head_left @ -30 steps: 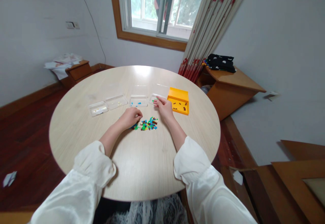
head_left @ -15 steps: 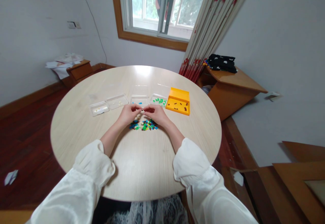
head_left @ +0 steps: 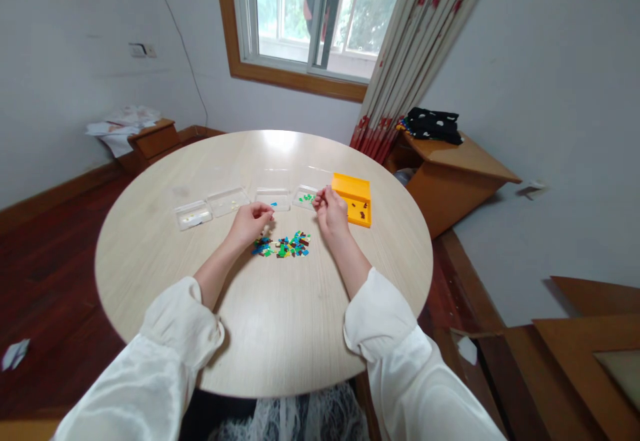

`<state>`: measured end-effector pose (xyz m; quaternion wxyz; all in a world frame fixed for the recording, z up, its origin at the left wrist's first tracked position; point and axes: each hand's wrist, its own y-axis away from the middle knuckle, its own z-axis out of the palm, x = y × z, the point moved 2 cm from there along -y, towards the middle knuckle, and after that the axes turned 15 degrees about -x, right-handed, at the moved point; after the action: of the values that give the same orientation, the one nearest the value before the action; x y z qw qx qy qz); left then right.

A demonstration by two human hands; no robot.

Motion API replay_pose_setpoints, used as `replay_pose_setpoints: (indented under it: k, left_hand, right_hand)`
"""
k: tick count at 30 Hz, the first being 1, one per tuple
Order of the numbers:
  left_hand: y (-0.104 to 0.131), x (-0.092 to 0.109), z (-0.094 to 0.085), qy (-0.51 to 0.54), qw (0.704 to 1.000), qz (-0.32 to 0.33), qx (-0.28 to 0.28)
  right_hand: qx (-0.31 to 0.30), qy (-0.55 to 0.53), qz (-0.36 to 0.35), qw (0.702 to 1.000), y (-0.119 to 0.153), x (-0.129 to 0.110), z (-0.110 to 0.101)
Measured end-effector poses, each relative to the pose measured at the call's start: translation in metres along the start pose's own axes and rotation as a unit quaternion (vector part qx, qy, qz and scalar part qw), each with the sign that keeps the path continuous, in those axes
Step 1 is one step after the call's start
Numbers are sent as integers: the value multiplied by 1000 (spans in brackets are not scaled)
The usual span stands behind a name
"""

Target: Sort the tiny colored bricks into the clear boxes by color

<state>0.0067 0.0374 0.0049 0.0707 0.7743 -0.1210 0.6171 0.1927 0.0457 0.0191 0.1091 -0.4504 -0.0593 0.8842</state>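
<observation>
Two bare hands in loose white sleeves work over a round, pale wooden tabletop point(head_left: 280, 321), seen from a camera on the person's head. A small heap of tiny coloured building bricks point(head_left: 283, 245), blue, green, dark red and white, lies at the middle of the tabletop, between the hands. The left hand point(head_left: 250, 219) hovers just above the heap's left end, fingers curled and fingertips pinched together; whether it holds a brick is too small to tell. The right hand point(head_left: 331, 211) is raised at the heap's right, fingers drawn together near the boxes, its contents also impossible to make out.

Beyond the heap stands a row of shallow boxes: four clear plastic ones, namely the leftmost point(head_left: 193, 215) with pale bits, a second point(head_left: 229, 201), a third point(head_left: 272, 199) with blue pieces, and a fourth point(head_left: 305, 197) with green pieces, then an orange box point(head_left: 353, 199) with dark pieces at the right end.

Behind the tabletop are a wood-framed window point(head_left: 310, 21), a flowered curtain point(head_left: 415, 47) and a low wooden cabinet point(head_left: 450, 174) bearing dark folded cloth point(head_left: 433, 125).
</observation>
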Motion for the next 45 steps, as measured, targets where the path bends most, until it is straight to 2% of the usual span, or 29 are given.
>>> replay_pose_setpoints:
  k: [4, 8, 11, 14, 20, 22, 25, 28, 33, 36, 39, 42, 45]
  left_hand:
    - [-3, -4, -2, -27, 1000, 8, 3]
    - [-3, -6, -5, -73, 997, 8, 10]
    - [-1, -2, -5, -155, 988, 19, -9]
    - [3, 3, 0, -228, 971, 34, -64]
    - [8, 13, 7, -279, 942, 89, -163]
    - [8, 14, 1, -286, 941, 85, -159]
    - [7, 14, -14, -262, 956, 63, -118]
    - [7, 14, -26, -228, 967, 41, -106]
    - [9, 14, -21, -243, 957, 25, -157]
    - [8, 10, -13, -266, 950, 20, -165]
    - [4, 6, -11, -205, 970, 22, -129]
    - [0, 6, -13, -39, 998, 31, -46]
    - [0, 10, -17, 116, 993, 28, -7]
  right_hand:
    - [116, -148, 3, 982, -6, -11, -16]
    - [154, -210, 2, 965, -4, -15, -24]
    - [147, -201, -2, 968, -3, -15, -24]
    - [123, -160, 2, 979, -5, -13, -24]
    - [68, -123, 19, 990, -8, -9, -22]
    - [77, -135, 20, 988, -7, -9, -22]
    - [91, -149, 23, 984, -6, -10, -21]
    - [74, -131, 25, 988, -6, -10, -20]
    - [74, -127, 29, 989, -6, -8, -20]
    - [67, -118, 25, 990, -6, -8, -18]
    - [65, -120, 37, 990, -4, -9, -15]
    - [86, -154, 46, 983, -2, -11, -12]
    - [87, -163, 52, 981, 0, -11, -11]
